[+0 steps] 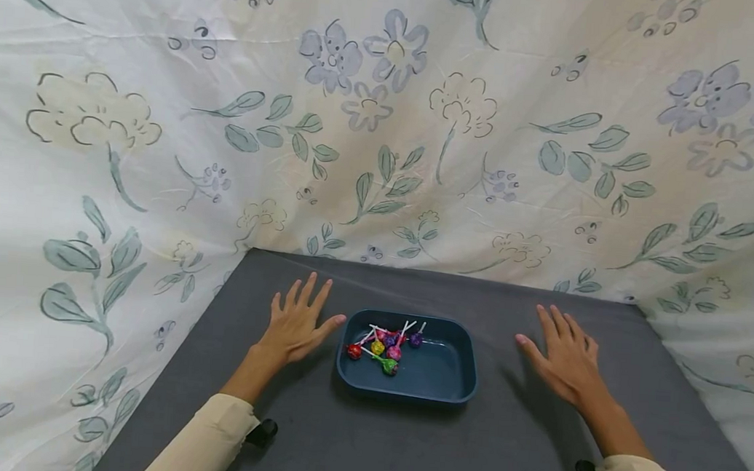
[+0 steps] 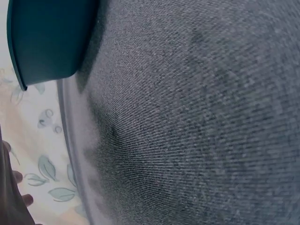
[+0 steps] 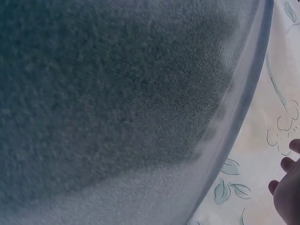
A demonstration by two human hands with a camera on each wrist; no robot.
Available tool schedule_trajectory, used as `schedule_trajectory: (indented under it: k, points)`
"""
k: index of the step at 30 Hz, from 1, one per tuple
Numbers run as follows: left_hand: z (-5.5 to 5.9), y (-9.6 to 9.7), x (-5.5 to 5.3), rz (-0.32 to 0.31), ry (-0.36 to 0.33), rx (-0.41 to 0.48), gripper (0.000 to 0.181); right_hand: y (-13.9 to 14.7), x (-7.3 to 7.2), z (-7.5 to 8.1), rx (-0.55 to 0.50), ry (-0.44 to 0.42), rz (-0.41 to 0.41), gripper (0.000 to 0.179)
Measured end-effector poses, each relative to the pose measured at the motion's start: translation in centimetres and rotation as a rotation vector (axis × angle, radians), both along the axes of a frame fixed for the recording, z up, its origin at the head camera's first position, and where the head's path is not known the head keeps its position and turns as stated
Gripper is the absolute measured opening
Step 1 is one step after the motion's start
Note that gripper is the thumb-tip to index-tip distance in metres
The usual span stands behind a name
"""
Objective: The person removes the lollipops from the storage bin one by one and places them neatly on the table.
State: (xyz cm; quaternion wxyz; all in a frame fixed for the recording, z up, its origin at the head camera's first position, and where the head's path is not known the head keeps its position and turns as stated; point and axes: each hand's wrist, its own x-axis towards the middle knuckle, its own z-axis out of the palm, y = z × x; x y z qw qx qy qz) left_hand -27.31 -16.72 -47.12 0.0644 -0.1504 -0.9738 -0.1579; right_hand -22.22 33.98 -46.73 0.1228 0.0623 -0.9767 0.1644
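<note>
Near the tray [image 1: 441, 370], left hand [image 1: 295, 327] and right hand [image 1: 566, 361] outstretched

Left hand [image 1: 295, 325]: palm down, fingers spread and extended, thumb directed inward. Right hand [image 1: 564, 358]: palm down, fingers extended and set closer together, thumb directed inward. Hands positioned well apart. Left forearm [image 1: 247, 378] and right forearm [image 1: 612, 425]: angled forward and inward.

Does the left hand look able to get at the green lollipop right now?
Probably yes: the left hand is empty and beside the tray, which is open on top. Nothing seems to cover the head of the green lollipop; only the tray's side needs clearing.
</note>
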Motion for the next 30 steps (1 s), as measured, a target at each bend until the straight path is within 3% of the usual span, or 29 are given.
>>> schedule_trajectory:
  k: [7, 14, 18, 24, 30]
  points:
    - [0.0, 0.0, 0.6, -0.076, -0.048, 0.07, 0.084, -0.6, 0.3, -0.2, -0.067, 0.012, -0.014, 0.084]
    - [0.6, 0.8, 1.9, -0.132, -0.194, 0.332, 0.082, -2.1, 1.1, 0.4, -0.212, 0.02, -0.001, 0.081]
    - [0.8, 1.5, 2.7, -0.141, -0.236, 0.433, 0.077, -3.7, 1.8, 0.7, -0.288, 0.071, 0.004, 0.078]
    - [-0.1, 2.0, 3.5, -0.162, -0.254, 0.541, 0.067, -6.1, 2.4, 1.0, -0.412, 0.124, 0.029, 0.073]
    - [-1.1, 2.2, 4.1, -0.144, -0.226, 0.615, 0.058, -8.2, 3.1, 1.6, -0.483, 0.097, 0.044, 0.073]
